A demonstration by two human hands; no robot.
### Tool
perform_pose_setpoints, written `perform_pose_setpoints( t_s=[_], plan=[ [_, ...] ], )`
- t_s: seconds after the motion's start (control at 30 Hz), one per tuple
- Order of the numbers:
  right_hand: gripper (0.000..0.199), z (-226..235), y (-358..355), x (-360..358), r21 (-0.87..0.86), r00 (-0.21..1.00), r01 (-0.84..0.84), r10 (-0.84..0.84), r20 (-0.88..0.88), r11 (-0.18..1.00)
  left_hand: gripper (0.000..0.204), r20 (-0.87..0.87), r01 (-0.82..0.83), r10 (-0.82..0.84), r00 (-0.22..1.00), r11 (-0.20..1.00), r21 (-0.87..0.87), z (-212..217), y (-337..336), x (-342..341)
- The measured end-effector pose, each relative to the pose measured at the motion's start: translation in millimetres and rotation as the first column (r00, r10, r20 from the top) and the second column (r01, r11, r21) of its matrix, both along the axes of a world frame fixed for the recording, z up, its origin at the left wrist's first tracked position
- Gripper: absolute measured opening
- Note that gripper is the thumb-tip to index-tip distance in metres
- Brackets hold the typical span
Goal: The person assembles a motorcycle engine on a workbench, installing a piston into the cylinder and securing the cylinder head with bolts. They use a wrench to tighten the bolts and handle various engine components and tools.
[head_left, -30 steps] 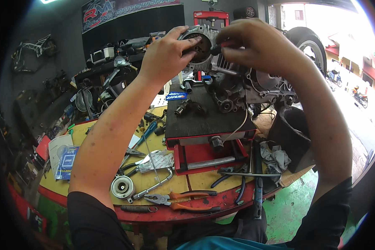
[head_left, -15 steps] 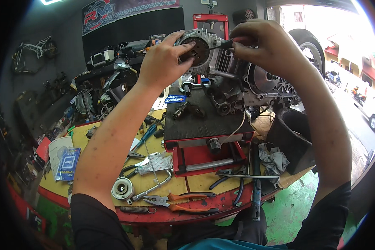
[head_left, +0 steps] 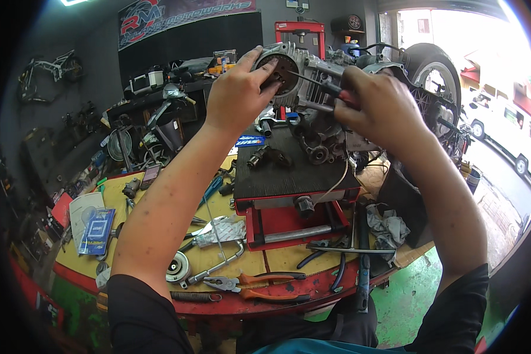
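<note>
My left hand (head_left: pixel 236 94) is up at the end of an engine (head_left: pixel 317 133), its thumb and fingers spread over and pressing on a dark, round sprocket (head_left: pixel 290 66) in the cylinder head. My right hand (head_left: pixel 380 103) grips a screwdriver (head_left: pixel 334 90) by its red and black handle. The thin shaft slants up and left, and its tip reaches the sprocket beside my left fingertips. Whether the tip touches the sprocket I cannot tell. The engine sits above a black-topped stand (head_left: pixel 277 187) with a red base.
Orange-handled pliers (head_left: pixel 259 287), a spring (head_left: pixel 196 297), a hammer (head_left: pixel 363 283) and a crumpled rag (head_left: pixel 387 225) lie along the bench's near side. A blue packet (head_left: pixel 96 231) is at the left. Behind the engine stands a wheel (head_left: pixel 439 74); a white van (head_left: pixel 504 127) is outside.
My right hand has moved lower and turned, so the screwdriver now slopes down to the right instead of lying nearly level. My left hand stays on the sprocket. A van has come into view outside.
</note>
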State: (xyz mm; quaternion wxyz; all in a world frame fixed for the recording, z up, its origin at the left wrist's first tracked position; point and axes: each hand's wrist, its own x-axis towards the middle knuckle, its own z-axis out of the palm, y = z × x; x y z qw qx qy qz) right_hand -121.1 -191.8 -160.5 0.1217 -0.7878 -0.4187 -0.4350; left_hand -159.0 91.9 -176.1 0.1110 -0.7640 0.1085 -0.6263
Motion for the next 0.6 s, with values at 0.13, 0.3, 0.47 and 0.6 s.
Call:
perform_pose_setpoints(
  t_s=[0.13, 0.3, 0.47, 0.6],
  plan=[
    [0.038, -11.9, 8.6, 6.6, 0.149, 0.975, -0.095, 0.122, -0.184, 0.984, 0.043, -0.021, 0.004, -0.004, 1.000, 1.000, -0.014, -0.9, -2.1, -0.4],
    [0.042, -26.0, 19.4, -6.0, 0.259, 0.916, -0.157, 0.238, -0.323, 0.953, 0.041, 0.028, -0.031, 0.031, 0.999, 0.999, 0.021, -2.0, -0.9, 2.0],
    [0.045, -21.1, 35.2, -9.1, 0.435, 0.494, -0.207, 0.478, -0.726, 0.876, 0.041, 0.032, -0.031, 0.030, 0.999, 0.999, 0.028, -3.0, -0.5, 2.9],
    [0.045, -16.9, 40.4, -18.5, 0.590, 0.174, -0.179, 0.616, -0.768, 0.787, 0.041, 0.038, -0.011, 0.010, 0.999, 1.000, 0.026, -4.1, -0.7, 2.7]
  ],
)
